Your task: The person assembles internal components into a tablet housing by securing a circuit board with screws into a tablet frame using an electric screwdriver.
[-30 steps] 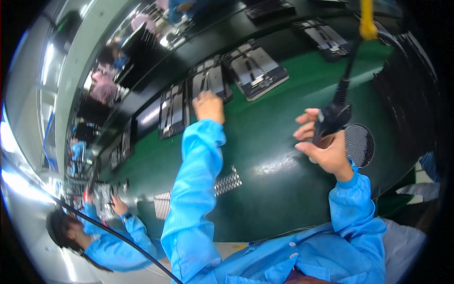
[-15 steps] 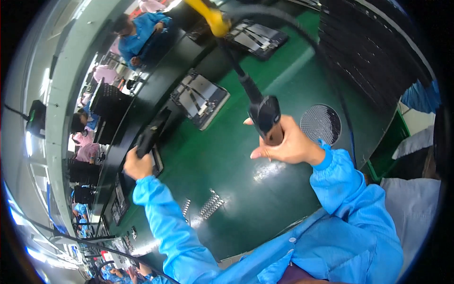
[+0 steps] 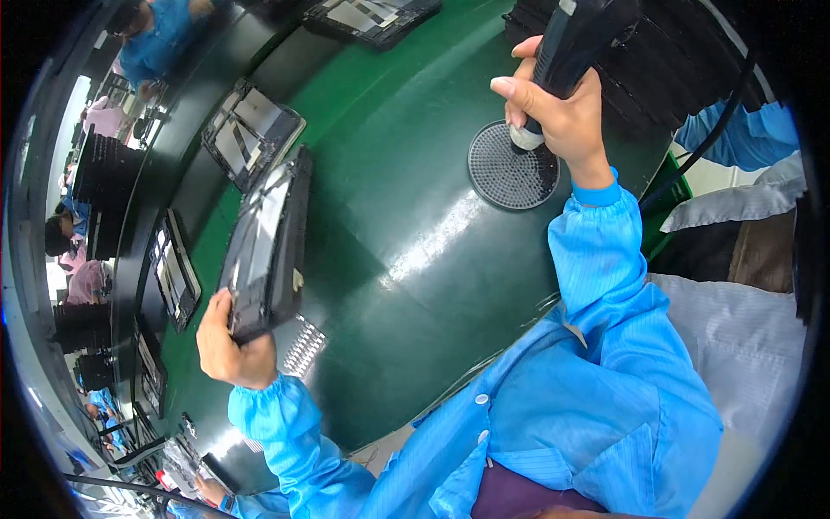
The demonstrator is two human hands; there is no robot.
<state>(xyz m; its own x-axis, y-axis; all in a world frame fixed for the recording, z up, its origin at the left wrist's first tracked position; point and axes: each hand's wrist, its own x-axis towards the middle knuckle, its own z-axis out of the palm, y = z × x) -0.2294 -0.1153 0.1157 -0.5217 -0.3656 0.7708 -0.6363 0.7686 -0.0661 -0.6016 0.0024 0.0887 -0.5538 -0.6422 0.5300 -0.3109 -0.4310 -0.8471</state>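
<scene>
My left hand (image 3: 235,346) grips the near end of a flat black tablet-like device assembly (image 3: 278,238), its fingers on one side and palm beneath. The assembly is tilted up off the green bench, showing pale grey panels inside. At the upper right my right hand (image 3: 558,112) is wrapped round a black electric screwdriver (image 3: 566,56). The screwdriver's pale lower end points down at a round grey perforated screw plate (image 3: 501,180) with dark specks at its right. Whether the tip touches the plate cannot be made out.
More open device assemblies lie on the dark line at left, one assembly (image 3: 251,130) nearest the held one. A silvery strip of small parts (image 3: 304,346) rests on the green bench (image 3: 415,320). Black stacked trays (image 3: 653,95) stand at upper right. Other people sit across the line.
My left hand has lifted the device assembly and drawn it nearer and upright. My right hand has swung the screwdriver over the round plate. My view has shifted to the right.
</scene>
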